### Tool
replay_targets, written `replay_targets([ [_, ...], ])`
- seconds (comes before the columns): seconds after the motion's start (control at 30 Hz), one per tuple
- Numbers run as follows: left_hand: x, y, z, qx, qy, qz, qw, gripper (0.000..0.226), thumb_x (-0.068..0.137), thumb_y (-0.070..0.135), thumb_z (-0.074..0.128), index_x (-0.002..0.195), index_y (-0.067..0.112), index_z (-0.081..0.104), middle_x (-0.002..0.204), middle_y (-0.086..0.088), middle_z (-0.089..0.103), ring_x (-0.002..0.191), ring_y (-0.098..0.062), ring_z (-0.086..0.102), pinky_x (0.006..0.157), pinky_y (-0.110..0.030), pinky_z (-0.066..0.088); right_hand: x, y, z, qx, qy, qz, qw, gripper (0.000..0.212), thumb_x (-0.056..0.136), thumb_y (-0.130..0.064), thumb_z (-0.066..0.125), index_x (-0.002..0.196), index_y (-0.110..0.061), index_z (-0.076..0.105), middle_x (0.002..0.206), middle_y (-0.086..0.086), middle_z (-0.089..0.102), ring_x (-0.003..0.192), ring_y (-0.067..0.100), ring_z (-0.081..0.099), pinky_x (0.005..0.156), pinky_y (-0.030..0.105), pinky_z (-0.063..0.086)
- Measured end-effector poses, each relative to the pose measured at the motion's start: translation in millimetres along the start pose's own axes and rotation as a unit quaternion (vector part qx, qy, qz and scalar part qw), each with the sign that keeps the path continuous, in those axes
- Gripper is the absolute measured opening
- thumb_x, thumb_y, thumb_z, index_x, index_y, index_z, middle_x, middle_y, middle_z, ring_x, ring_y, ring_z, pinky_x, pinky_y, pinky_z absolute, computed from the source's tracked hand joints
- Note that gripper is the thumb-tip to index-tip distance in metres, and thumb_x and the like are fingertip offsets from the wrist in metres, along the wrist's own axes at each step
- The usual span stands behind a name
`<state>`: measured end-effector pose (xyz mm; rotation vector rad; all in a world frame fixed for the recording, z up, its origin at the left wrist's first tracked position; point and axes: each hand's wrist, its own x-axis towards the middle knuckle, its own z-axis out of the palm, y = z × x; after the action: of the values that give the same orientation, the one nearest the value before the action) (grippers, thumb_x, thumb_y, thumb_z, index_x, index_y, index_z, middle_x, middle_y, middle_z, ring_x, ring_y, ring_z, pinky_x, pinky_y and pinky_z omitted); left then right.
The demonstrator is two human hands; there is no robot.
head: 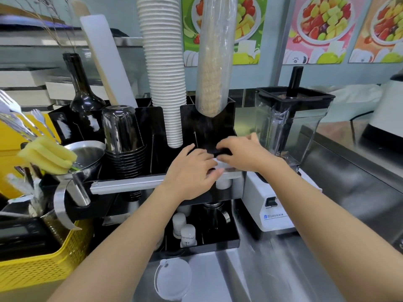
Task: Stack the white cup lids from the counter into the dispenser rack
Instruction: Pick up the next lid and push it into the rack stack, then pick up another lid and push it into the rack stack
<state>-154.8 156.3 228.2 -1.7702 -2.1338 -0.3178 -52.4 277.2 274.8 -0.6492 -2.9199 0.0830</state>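
Both hands up at the black dispenser rack (209, 118), at its right-hand compartment just beside the blender (290, 127). Left hand (192, 171) and right hand (242, 153) closed from either side on a small stack of white lids (218, 163), fingertips pinching its edges; most of the stack hidden behind the fingers, so count not readable. More white lids (172, 277) left on the steel counter (272, 269) near its front edge, in front of the black tray of small white bottles (187, 233). Judged to be mid-placement into the slot. Risks from here: thin lids splaying or tilting if let go unevenly, jamming against the slot wall; a wrist brushing the tall white cup column (165, 73) right beside the slot and toppling it; a dropped lid falling among the bottles below.
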Motion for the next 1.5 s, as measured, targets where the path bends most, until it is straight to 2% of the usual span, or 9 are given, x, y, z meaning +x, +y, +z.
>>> replay_targets([
  [0.1, -32.0, 1.5, -5.7, -0.034, 0.066, -0.021, 0.997, 0.058, 0.086, 0.052, 0.029, 0.121, 0.018, 0.06, 0.129, -0.003, 0.06, 0.125, -0.021, 0.049, 0.112, -0.037, 0.022, -27.6, -6.8, 6.7, 0.079, 0.143, -0.03, 0.986, 0.052, 0.092, -0.041, 0.05, 0.139, -0.021, 0.04, 0.145, -0.001, 0.045, 0.129, 0.018, 0.043, 0.105, 0.041, 0.03],
  [0.3, -113.4, 0.2, -4.2, -0.088, 0.091, -0.092, 0.988, 0.055, 0.087, 0.05, 0.038, 0.128, 0.017, 0.053, 0.134, -0.004, 0.056, 0.125, -0.021, 0.049, 0.109, -0.036, 0.028, -79.3, -40.0, 58.7, 0.143, 0.218, -0.077, 0.962, 0.072, 0.082, -0.055, 0.046, 0.141, -0.016, 0.037, 0.14, 0.008, 0.05, 0.124, 0.025, 0.051, 0.098, 0.045, 0.044],
  [0.43, -170.0, 1.5, 17.0, -0.125, 0.045, -0.161, 0.978, 0.063, 0.084, 0.057, 0.034, 0.133, 0.02, 0.048, 0.139, -0.003, 0.051, 0.129, -0.02, 0.044, 0.111, -0.039, 0.027, -112.0, -74.1, 105.6, 0.182, 0.15, -0.074, 0.969, 0.082, 0.08, -0.059, 0.049, 0.146, -0.017, 0.025, 0.151, 0.004, 0.035, 0.135, 0.019, 0.036, 0.105, 0.04, 0.032],
  [0.7, -275.6, 19.5, 62.9, -0.19, -0.052, -0.263, 0.944, 0.073, 0.078, 0.064, 0.028, 0.136, 0.022, 0.043, 0.141, 0.0, 0.049, 0.13, -0.018, 0.043, 0.106, -0.033, 0.029, -164.4, -134.3, 206.1, 0.189, -0.138, -0.09, 0.968, 0.103, 0.075, -0.058, 0.063, 0.149, -0.027, -0.002, 0.159, 0.0, -0.003, 0.145, 0.022, 0.006, 0.115, 0.043, 0.012],
  [0.87, -328.3, 27.5, 88.1, -0.202, -0.167, -0.284, 0.922, 0.088, 0.07, 0.076, 0.021, 0.142, 0.026, 0.031, 0.149, 0.004, 0.037, 0.138, -0.016, 0.03, 0.112, -0.031, 0.02, -189.1, -156.5, 237.5, 0.182, -0.22, -0.099, 0.953, 0.103, 0.077, -0.046, 0.067, 0.149, -0.024, -0.003, 0.159, 0.006, -0.001, 0.145, 0.021, 0.005, 0.115, 0.039, 0.011],
  [1.1, -363.1, 46.8, 95.6, -0.32, -0.176, -0.335, 0.868, 0.067, 0.084, 0.039, 0.06, 0.141, 0.021, 0.032, 0.144, 0.004, 0.04, 0.128, -0.012, 0.037, 0.107, -0.026, 0.027, -211.5, -176.0, 252.7, 0.201, -0.201, -0.076, 0.956, 0.084, 0.081, -0.044, 0.063, 0.146, -0.019, 0.016, 0.152, 0.004, 0.023, 0.136, 0.024, 0.023, 0.11, 0.037, 0.019],
  [1.27, -362.5, 50.9, 89.8, -0.429, -0.099, -0.457, 0.773, 0.058, 0.08, 0.026, 0.067, 0.129, 0.008, 0.042, 0.131, -0.016, 0.052, 0.119, -0.031, 0.049, 0.099, -0.043, 0.042, -226.9, -182.9, 255.3, 0.207, -0.128, -0.039, 0.969, 0.079, 0.079, -0.035, 0.064, 0.144, -0.021, 0.022, 0.144, 0.002, 0.033, 0.128, 0.021, 0.029, 0.104, 0.03, 0.02],
  [1.37, -351.9, 52.7, 80.4, -0.516, -0.035, -0.554, 0.652, 0.065, 0.079, 0.017, 0.071, 0.132, 0.003, 0.036, 0.127, -0.018, 0.053, 0.112, -0.028, 0.054, 0.087, -0.031, 0.044, -233.4, -182.3, 253.2, 0.226, -0.066, -0.012, 0.972, 0.08, 0.078, -0.035, 0.064, 0.144, -0.023, 0.021, 0.143, 0.0, 0.033, 0.128, 0.019, 0.028, 0.096, 0.024, 0.017],
  [1.5, -343.4, 54.0, 64.8, -0.682, -0.003, -0.552, 0.48, 0.05, 0.077, 0.006, 0.071, 0.121, 0.004, 0.048, 0.112, -0.02, 0.065, 0.091, -0.03, 0.067, 0.076, -0.033, 0.056, -236.3, -185.0, 244.8, 0.292, -0.003, 0.04, 0.955, 0.082, 0.074, -0.044, 0.063, 0.143, -0.021, 0.023, 0.139, -0.001, 0.038, 0.126, 0.018, 0.031, 0.094, 0.023, 0.017],
])
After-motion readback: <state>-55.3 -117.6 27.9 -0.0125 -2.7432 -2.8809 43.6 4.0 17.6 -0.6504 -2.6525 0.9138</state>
